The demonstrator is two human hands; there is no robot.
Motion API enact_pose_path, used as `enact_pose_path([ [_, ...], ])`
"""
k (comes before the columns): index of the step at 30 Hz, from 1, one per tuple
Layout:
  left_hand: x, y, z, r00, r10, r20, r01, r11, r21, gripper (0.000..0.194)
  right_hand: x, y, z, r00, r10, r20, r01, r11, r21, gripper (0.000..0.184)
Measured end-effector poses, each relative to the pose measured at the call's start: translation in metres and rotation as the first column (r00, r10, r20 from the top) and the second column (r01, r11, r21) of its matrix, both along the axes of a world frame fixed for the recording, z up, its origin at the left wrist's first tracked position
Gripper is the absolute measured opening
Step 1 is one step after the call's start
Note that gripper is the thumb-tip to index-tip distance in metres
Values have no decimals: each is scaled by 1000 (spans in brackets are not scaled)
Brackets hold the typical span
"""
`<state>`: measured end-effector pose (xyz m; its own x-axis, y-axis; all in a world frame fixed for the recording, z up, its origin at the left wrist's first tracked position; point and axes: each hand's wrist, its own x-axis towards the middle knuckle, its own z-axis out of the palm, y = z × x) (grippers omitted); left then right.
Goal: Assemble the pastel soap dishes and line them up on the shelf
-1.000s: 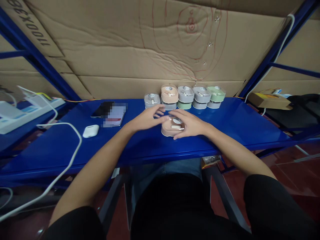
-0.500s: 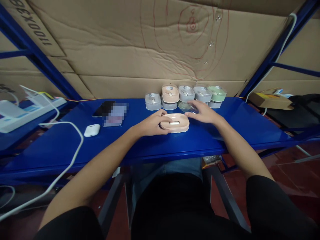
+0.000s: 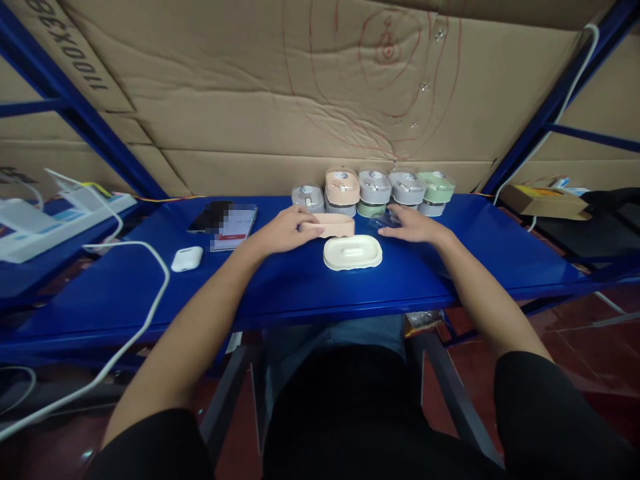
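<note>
My left hand (image 3: 286,229) grips a pink oval tray (image 3: 340,225) by its left end, with the tray tipped on its side. Just in front of it a cream oval base (image 3: 353,252) with a raised bar in its middle rests on the blue table. To the right, the fingers of my right hand (image 3: 415,225) are curved around the edge of a clear plastic lid (image 3: 378,221), held low near the table. Behind both hands, against the cardboard, stand several lidded boxes, among them a pink box (image 3: 342,187) and a green box (image 3: 436,187).
On the left of the blue table (image 3: 280,293) lie a white earbud case (image 3: 187,259), a phone (image 3: 241,228) and a dark flat object (image 3: 209,217). A white cable (image 3: 159,293) crosses the left side. Blue posts frame both sides.
My left hand has lifted the pink tray off the cream base, moving it back and left and tipping it. My right hand and the clear lid have shifted slightly down.
</note>
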<state>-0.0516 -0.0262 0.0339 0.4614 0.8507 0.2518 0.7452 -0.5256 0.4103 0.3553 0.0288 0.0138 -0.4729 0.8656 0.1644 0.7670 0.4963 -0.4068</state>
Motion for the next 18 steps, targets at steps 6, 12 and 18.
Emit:
enact_pose_path([
  [6,-11,3,8,963,72,-258,-100,990,-97,45,5,7,-9,996,-4,88,4,1000,-9,111],
  [12,-10,2,10,987,35,-156,-42,998,-44,41,7,8,-9,997,13,69,-13,1000,-1,111],
  [18,24,-19,-1,978,-198,64,193,978,75,51,3,-1,0,996,-46,82,42,997,58,107],
])
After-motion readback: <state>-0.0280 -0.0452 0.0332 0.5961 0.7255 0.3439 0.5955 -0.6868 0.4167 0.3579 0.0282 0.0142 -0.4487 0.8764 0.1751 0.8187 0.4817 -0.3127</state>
